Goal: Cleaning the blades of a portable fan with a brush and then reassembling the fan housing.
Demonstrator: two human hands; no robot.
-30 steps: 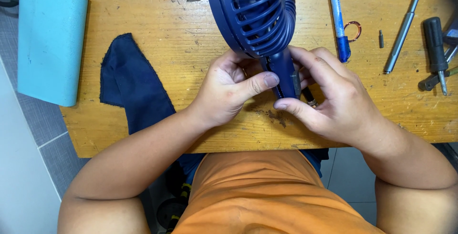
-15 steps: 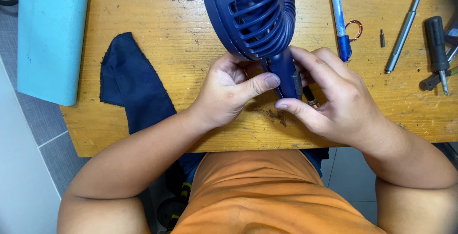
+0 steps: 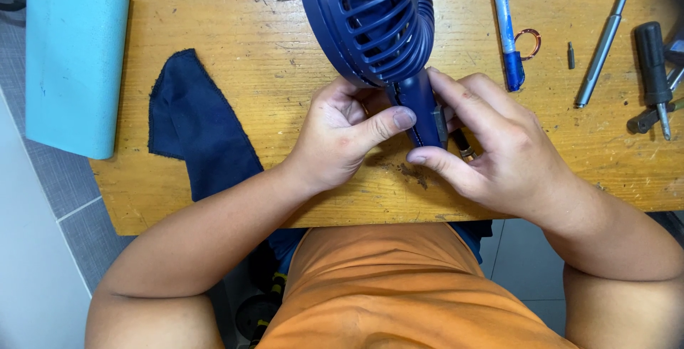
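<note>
A dark blue handheld fan [image 3: 374,21] with a round slatted grille stands above the wooden table [image 3: 285,57], its handle pointing toward me. My left hand [image 3: 342,132] wraps the left side of the handle, thumb pressed across its front. On the handle's right side my right hand [image 3: 491,149] grips it, index finger along the upper part and thumb under the lower end. A small dark part shows between my right fingers, beside the handle.
A dark blue cloth [image 3: 196,128] hangs over the table's near edge at the left. A light blue box [image 3: 71,57] lies at the far left. A blue pen [image 3: 506,28], a copper ring [image 3: 529,43], a metal rod [image 3: 605,43] and screwdrivers [image 3: 652,71] lie right.
The fan's head has tilted slightly to the left. Both hands keep their hold on the handle in nearly the same place.
</note>
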